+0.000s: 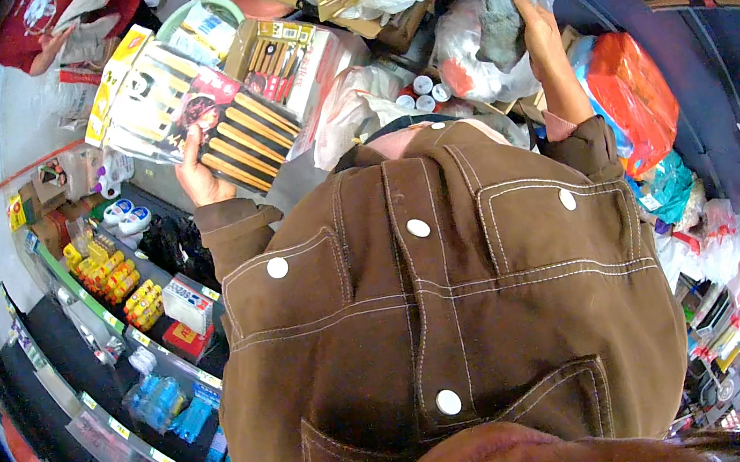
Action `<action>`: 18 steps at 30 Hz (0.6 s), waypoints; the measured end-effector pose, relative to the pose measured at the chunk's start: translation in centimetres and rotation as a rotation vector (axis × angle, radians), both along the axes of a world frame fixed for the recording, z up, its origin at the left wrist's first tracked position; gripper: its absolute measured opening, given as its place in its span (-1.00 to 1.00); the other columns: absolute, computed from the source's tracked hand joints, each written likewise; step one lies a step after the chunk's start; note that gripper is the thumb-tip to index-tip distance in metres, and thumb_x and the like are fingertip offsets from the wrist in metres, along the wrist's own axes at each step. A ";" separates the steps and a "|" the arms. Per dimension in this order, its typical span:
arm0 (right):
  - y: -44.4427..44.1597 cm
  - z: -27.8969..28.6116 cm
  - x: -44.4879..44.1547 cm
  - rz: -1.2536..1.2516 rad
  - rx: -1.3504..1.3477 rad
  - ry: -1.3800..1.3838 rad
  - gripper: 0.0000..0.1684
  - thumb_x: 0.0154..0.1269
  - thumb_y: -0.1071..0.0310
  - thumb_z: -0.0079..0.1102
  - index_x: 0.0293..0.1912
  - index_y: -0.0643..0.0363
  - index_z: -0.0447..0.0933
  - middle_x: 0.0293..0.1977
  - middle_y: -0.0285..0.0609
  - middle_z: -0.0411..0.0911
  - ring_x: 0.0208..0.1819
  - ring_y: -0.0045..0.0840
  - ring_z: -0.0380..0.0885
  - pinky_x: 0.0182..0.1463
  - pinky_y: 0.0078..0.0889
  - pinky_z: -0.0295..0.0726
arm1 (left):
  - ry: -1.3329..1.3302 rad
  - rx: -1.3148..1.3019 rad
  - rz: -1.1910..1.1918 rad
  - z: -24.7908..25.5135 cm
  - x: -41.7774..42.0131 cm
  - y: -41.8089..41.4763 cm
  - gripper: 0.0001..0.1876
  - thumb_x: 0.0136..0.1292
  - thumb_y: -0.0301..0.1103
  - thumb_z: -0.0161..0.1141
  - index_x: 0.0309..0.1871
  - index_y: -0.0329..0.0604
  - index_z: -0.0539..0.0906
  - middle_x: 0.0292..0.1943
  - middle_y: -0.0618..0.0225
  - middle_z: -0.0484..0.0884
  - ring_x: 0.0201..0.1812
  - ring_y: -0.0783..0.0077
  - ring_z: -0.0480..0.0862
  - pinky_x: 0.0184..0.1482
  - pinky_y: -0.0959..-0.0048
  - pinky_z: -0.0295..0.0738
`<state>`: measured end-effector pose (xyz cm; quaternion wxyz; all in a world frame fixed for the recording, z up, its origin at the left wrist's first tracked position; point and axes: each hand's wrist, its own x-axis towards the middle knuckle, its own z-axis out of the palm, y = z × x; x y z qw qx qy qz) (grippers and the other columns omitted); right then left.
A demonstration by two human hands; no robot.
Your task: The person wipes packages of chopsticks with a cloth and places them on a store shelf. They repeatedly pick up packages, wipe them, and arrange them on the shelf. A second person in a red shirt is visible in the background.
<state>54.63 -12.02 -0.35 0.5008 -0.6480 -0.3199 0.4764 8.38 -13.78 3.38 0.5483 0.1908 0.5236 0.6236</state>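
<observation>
My left hand (pixel 200 173) holds a flat package of wooden-handled utensils or chopsticks (pixel 246 135) by its near edge; the package has a dark and pink printed face under clear plastic. Around it are further plastic-wrapped packs (pixel 142 100), and I cannot tell whether they are in the same grip. My right hand (pixel 542 29) is raised at the upper right, closed on a grey cloth (pixel 500 21) that hangs over a clear plastic bag (pixel 459 55). Between my hands stand several cans or bottles with white tops (pixel 422 85).
Shelves with yellow packs (pixel 109 267) and blue packs (pixel 153 403) curve along the left. An open carton (pixel 293 36), a green basin (pixel 229 10) and another box (pixel 383 23) lie ahead. An orange bag (pixel 635 101) is at the right. Another person's hand (pixel 43 53) shows top left.
</observation>
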 end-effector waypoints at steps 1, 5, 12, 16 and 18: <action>-0.1 -0.1 -0.3 0.000 -0.009 -0.015 -0.29 0.29 -0.15 -0.03 0.04 0.39 0.45 -0.08 -0.10 0.52 -0.07 -0.45 0.45 0.06 -0.46 0.35 | 0.040 0.019 0.018 0.0 0.3 0.0 -0.77 0.14 -0.49 0.21 -0.13 -0.34 0.55 -0.24 0.19 0.64 -0.26 0.32 0.66 -0.17 0.38 0.58; -0.1 -2.0 0.5 0.056 -0.052 -0.035 -0.23 0.27 -0.20 -0.06 0.00 0.44 0.46 -0.11 -0.05 0.52 -0.10 -0.45 0.45 0.02 -0.45 0.36 | 0.137 0.054 0.054 0.6 1.2 -0.8 -0.76 0.11 -0.55 0.21 -0.12 -0.29 0.54 -0.25 0.27 0.64 -0.25 0.41 0.64 -0.17 0.43 0.55; -0.7 -3.5 0.0 0.058 -0.067 0.099 -0.32 0.27 -0.16 -0.01 -0.13 0.39 0.52 -0.22 -0.13 0.54 -0.20 -0.51 0.46 -0.06 -0.49 0.39 | 0.211 0.010 0.161 -1.0 0.4 -1.8 -0.71 0.10 -0.53 0.24 -0.08 -0.29 0.53 -0.19 0.30 0.61 -0.21 0.44 0.60 -0.11 0.44 0.48; -0.8 -4.5 -0.4 0.025 -0.100 0.058 -0.34 0.26 -0.18 0.01 -0.19 0.36 0.52 -0.26 -0.14 0.53 -0.25 -0.51 0.44 -0.12 -0.50 0.38 | 0.182 -0.029 0.168 -1.2 0.3 -2.4 -0.69 0.10 -0.55 0.22 -0.05 -0.31 0.51 -0.17 0.29 0.61 -0.18 0.41 0.61 -0.08 0.42 0.49; -0.9 -3.7 -0.9 0.005 -0.124 0.033 -0.33 0.25 -0.19 0.01 -0.20 0.35 0.53 -0.29 -0.15 0.52 -0.27 -0.52 0.43 -0.15 -0.49 0.38 | 0.187 -0.048 0.183 -1.4 0.2 -2.6 -0.70 0.10 -0.55 0.22 -0.05 -0.30 0.51 -0.17 0.28 0.60 -0.19 0.40 0.61 -0.09 0.41 0.50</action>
